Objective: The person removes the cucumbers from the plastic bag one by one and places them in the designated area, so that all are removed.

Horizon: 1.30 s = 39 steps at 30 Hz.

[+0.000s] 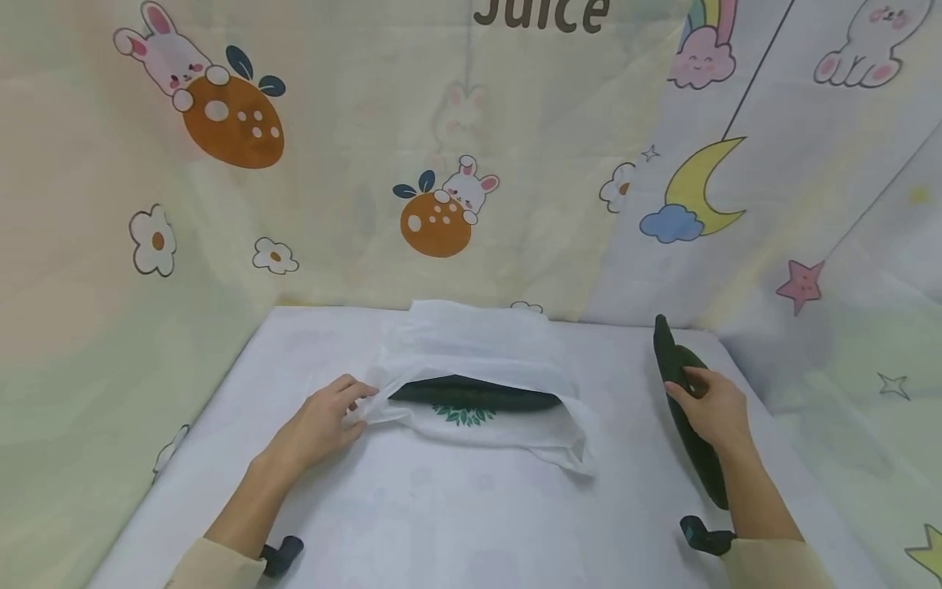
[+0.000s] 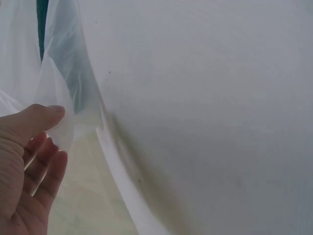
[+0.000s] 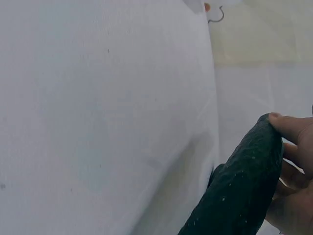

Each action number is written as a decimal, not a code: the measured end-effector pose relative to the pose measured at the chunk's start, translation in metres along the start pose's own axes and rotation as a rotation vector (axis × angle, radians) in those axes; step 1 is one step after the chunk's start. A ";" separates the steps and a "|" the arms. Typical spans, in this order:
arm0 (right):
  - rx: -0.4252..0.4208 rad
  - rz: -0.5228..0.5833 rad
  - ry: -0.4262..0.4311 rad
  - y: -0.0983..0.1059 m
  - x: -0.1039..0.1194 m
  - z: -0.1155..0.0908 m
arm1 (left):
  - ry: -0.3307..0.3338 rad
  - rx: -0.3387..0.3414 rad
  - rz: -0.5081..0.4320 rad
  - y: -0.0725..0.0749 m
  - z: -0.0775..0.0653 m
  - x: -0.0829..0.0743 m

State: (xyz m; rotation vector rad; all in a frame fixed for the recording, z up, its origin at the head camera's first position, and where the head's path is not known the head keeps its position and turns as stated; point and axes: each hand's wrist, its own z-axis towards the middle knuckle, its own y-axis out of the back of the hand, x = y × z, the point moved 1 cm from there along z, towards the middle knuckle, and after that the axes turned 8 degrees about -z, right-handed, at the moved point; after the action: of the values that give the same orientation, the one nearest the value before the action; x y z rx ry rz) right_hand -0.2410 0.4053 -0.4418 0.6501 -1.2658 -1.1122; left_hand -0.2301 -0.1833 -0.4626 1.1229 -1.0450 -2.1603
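A white plastic bag [image 1: 478, 339] with a green leaf print lies on the table, its mouth facing the front. Inside the opening a dark green cucumber [image 1: 471, 393] lies crosswise. At the bag's left corner my left hand [image 1: 320, 421] pinches the thin plastic [image 2: 61, 93] between thumb and fingers. On the right, my right hand [image 1: 714, 409] grips a cucumber [image 3: 239, 181] near one end, thumb on its tip. Another cucumber [image 3: 216, 170] shows partly behind it; in the head view the two overlap, and their contact cannot be told.
The white-covered table [image 1: 449, 523] stands against a cartoon-printed cloth backdrop [image 1: 338, 164]. Its right edge runs close by the right hand. Dark wrist devices [image 1: 283, 556] sit at both wrists.
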 end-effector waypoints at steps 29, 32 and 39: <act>0.196 -0.238 -0.015 -0.009 -0.014 0.003 | -0.098 -0.087 -0.096 0.003 0.028 -0.004; 0.201 -0.244 -0.024 -0.011 -0.014 0.003 | -0.024 -0.016 -0.079 0.003 0.030 -0.004; 0.222 -0.271 -0.014 -0.015 -0.010 0.006 | 0.065 0.067 -0.019 -0.002 0.034 0.000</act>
State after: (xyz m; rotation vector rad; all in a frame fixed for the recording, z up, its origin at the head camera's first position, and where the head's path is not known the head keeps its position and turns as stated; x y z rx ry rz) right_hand -0.2504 0.4103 -0.4580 1.0060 -1.3526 -1.2060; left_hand -0.2586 -0.1686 -0.4516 1.2299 -1.0886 -2.1023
